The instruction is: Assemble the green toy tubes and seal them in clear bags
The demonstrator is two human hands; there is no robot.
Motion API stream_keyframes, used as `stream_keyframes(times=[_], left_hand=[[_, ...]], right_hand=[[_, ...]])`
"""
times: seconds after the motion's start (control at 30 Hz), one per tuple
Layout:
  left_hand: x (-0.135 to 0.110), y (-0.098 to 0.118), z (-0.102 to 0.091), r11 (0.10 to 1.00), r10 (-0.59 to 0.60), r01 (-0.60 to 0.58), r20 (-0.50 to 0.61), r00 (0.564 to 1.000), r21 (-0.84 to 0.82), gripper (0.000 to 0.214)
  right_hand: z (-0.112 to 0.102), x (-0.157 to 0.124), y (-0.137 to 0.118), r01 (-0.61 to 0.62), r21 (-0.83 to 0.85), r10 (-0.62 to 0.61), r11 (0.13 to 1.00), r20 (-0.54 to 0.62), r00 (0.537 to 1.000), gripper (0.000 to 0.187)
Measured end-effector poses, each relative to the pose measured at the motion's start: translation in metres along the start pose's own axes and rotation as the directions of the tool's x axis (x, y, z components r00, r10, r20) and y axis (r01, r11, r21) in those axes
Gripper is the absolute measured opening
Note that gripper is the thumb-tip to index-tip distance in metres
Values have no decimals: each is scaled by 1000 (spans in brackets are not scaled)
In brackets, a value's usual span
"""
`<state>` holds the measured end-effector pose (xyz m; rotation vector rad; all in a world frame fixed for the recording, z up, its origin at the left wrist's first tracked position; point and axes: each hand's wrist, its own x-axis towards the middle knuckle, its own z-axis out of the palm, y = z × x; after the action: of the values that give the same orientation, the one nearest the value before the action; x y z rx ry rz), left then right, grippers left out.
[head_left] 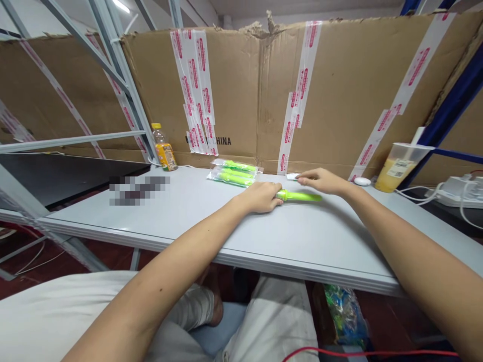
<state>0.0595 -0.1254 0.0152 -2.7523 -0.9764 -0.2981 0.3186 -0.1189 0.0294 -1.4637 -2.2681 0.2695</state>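
Note:
My left hand [263, 197] is closed around a bright green stick-shaped item [302, 196] with a tapered end, which lies low over the tabletop and points right. Its other end is hidden in my palm. Farther back, my right hand [320, 181] has its fingers bent together at the edge of a small white packet [292, 176] by the cardboard wall. Behind my left hand lie several similar green items in clear plastic sleeves [234, 173], side by side on the table.
The light grey table [151, 216] ends at a tall taped cardboard wall [234, 90]. A juice bottle [166, 153] stands at the back left. On the right are a plastic drink cup [398, 168], a small white oval case [362, 181] and a white power strip [455, 193] with cables.

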Motion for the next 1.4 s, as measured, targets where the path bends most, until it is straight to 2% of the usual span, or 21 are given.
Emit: stream_keyframes(times=[0.07,0.13,0.23,0.3,0.4,0.5,0.57,0.7,0.83,0.97,1.03,1.23,1.4], left_hand=[[-1,-7,1,999,-34,35,41,999,-31,31],[-1,-12,1,996,-79,81,61,995,-43,33],[-1,-16,1,992,-116,120,77,990,-47,34],[-1,-16,1,992,-116,120,82,990,-47,35],[-1,-17,2,992,-110,115,80,991,-52,36],[-1,-17,3,992,-110,113,66,992,-55,37],[-1,-18,4,992,-108,111,56,993,-56,38],[-2,-19,2,991,-114,117,39,993,-66,37],[-3,-23,-1,987,-134,135,20,991,-87,37],[-3,-26,-2,984,-160,160,0,987,-78,36],[-3,-28,-3,980,-195,194,-18,981,-52,36],[-4,-37,-6,925,-375,379,-116,920,14,42],[-6,-45,-5,894,-438,445,-100,893,52,39]], right_hand=[[-1,3,31,-112,-155,88,982,-151,985,49],[5,6,62,-154,-268,99,951,-207,973,47],[20,12,93,-189,-312,121,931,-226,967,54],[30,15,101,-220,-319,159,922,-207,965,61],[36,17,98,-261,-332,215,906,-168,962,64],[31,15,86,-276,-380,237,883,-146,960,57],[25,13,76,-263,-420,221,869,-146,964,53],[17,11,65,-223,-470,172,854,-148,974,64],[19,10,67,-149,-379,130,913,-75,989,71],[21,8,70,-248,-214,247,945,-31,968,83],[20,8,70,-271,-181,272,945,-22,962,86],[19,12,63,-161,-274,163,948,-15,986,74],[23,10,53,-164,-264,166,950,-16,986,69]])
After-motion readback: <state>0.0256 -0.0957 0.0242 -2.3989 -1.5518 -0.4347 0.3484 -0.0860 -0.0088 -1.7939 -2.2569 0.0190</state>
